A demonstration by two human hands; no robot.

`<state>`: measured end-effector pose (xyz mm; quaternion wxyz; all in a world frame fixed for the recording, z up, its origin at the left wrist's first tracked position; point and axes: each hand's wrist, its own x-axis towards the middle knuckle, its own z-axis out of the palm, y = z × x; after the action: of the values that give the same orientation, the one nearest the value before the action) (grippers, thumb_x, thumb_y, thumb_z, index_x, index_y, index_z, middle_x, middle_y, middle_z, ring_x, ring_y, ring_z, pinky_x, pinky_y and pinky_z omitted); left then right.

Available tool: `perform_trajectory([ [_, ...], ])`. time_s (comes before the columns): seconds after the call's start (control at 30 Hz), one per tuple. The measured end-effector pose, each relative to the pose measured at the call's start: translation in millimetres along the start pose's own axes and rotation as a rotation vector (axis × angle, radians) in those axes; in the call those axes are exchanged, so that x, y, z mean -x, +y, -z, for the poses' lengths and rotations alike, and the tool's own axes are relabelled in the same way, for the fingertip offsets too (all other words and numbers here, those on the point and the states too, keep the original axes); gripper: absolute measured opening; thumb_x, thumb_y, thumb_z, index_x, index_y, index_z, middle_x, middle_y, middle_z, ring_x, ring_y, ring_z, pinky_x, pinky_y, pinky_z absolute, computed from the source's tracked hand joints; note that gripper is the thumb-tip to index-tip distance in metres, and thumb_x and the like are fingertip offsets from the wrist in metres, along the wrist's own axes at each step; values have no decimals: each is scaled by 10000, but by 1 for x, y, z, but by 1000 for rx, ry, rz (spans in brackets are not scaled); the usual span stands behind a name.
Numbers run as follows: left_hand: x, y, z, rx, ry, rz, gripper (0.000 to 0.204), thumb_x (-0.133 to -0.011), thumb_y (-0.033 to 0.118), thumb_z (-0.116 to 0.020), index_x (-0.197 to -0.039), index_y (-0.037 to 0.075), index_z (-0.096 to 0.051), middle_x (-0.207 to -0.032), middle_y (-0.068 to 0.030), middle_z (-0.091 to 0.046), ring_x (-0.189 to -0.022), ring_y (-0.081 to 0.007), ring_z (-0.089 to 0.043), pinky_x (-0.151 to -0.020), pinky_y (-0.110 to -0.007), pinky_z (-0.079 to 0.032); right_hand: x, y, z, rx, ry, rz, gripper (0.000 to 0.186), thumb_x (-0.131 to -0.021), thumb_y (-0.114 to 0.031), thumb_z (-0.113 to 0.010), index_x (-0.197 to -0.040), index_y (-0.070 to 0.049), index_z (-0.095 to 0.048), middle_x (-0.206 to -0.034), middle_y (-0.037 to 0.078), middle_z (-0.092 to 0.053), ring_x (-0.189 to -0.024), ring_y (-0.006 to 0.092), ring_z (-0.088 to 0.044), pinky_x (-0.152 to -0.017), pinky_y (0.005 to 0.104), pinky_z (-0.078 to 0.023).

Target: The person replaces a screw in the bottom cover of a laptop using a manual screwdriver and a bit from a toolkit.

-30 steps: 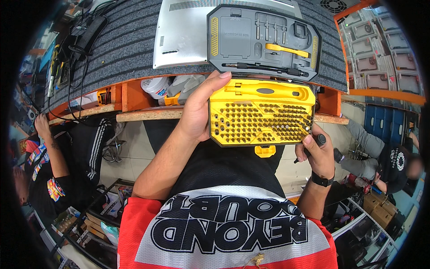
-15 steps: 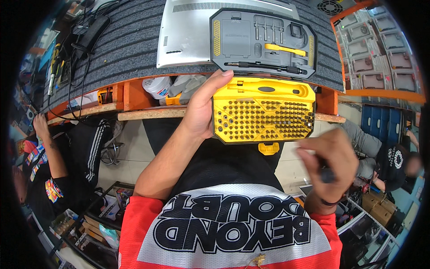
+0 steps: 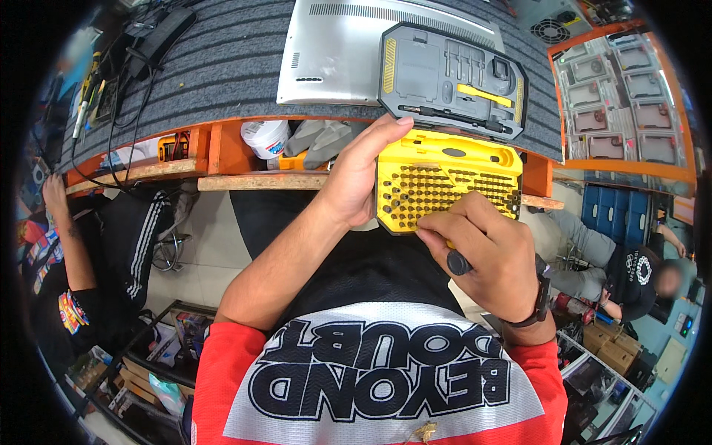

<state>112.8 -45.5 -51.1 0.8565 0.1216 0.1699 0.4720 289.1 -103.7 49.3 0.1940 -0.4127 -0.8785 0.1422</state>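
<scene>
My left hand [image 3: 360, 178] grips the left end of an open yellow bit case [image 3: 400, 174], filled with rows of dark bits. Its grey lid [image 3: 415, 67], holding a black extension shaft [image 3: 452, 119] and a yellow tool [image 3: 482, 94], lies back over a silver laptop [image 3: 330, 55] on the bench. My right hand [image 3: 489, 252] is over the lower middle of the bits, thumb and index finger down among them, its other fingers curled round a dark screwdriver handle [image 3: 458, 261]. I cannot make out whether the fingertips hold a bit.
A grey ribbed mat [image 3: 200, 70] covers the bench. Cables and a black adapter [image 3: 152, 55] lie left. An orange shelf holds a white tub [image 3: 263, 137] and grey gloves. Right are clear boxes [image 3: 615, 96]. Co-workers sit left [image 3: 96, 274] and right [image 3: 630, 274].
My right hand has come from the case's right end, dipped down, then moved left onto the bits, still holding the screwdriver. My left hand and the case have shifted slightly right in view.
</scene>
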Motion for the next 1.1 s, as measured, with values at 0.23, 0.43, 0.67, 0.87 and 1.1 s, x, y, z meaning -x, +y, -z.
perform_trajectory([
  [0.23, -1, 1, -2, 20, 19, -8, 338, -1057, 264, -523, -1291, 24, -559, -1244, -125, -670, -1129, -196, -669, -985, -347, -532, -2, -8, 1, 52, -48, -23, 194, -782, -69, -798, -947, -91, -697, -837, 44, -571, -630, 217, -639, -527, 353, -511],
  [0.43, 0, 2, -7, 12, -22, -3, 389, -1064, 242, -488, -1381, 17, -499, -1319, -164, -637, -1210, -234, -641, -1024, -375, -514, -5, -8, -4, 52, -57, -31, 193, -780, -69, -799, -936, -95, -689, -843, 37, -581, -640, 221, -643, -553, 347, -518],
  [0.67, 4, 2, -10, -104, -50, 3, 413, -1079, 233, -430, -1421, 3, -451, -1382, -212, -599, -1267, -304, -606, -1082, -426, -479, -8, 0, 6, -81, -52, 16, 207, -769, -62, -800, -892, -95, -637, -805, 41, -561, -642, 229, -631, -557, 341, -514],
  [0.87, 1, -4, -1, -191, 40, -19, 426, -1053, 238, -467, -1385, -26, -509, -1356, -180, -621, -1247, -264, -611, -1061, -384, -473, 7, 23, 73, -358, 146, 20, 248, -759, -114, -835, -917, -75, -647, -832, 36, -601, -653, 131, -564, -524, 260, -412],
  [1.1, -51, 19, -75, -401, -55, -45, 464, -1023, 183, -512, -1427, -32, -433, -1391, -260, -587, -1270, -321, -598, -1076, -406, -474, 97, 126, 103, -964, 525, -435, 135, -939, -139, -682, -955, -23, -614, -1250, 192, -631, -662, 53, -525, -578, 196, -431],
])
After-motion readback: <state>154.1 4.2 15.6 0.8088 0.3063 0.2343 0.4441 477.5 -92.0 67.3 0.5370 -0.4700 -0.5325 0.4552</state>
